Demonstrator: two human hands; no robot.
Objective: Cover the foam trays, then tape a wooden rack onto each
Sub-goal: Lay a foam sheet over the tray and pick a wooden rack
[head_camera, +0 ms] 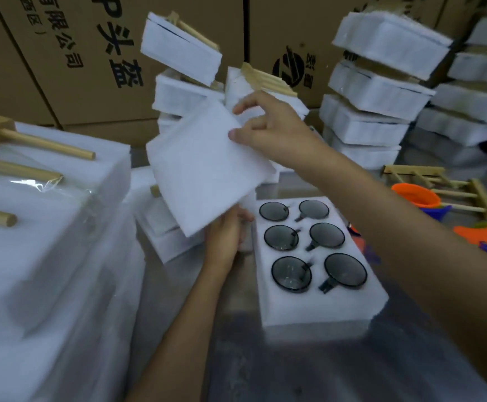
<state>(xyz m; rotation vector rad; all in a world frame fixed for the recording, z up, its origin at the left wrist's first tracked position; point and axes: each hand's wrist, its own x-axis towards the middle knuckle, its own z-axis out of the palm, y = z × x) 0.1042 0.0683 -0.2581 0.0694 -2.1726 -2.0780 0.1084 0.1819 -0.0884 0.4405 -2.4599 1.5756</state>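
Holding a white foam cover sheet tilted in the air, a person readies it for the open foam tray lying just right of it on the metal table; the right hand pinches the sheet's far corner, the left hand grips its near edge from beneath, apparently to square it before lowering. Six dark glass cups sit uncovered in the tray's pockets. Loose wooden racks wait at far right, while finished taped bundles stack behind
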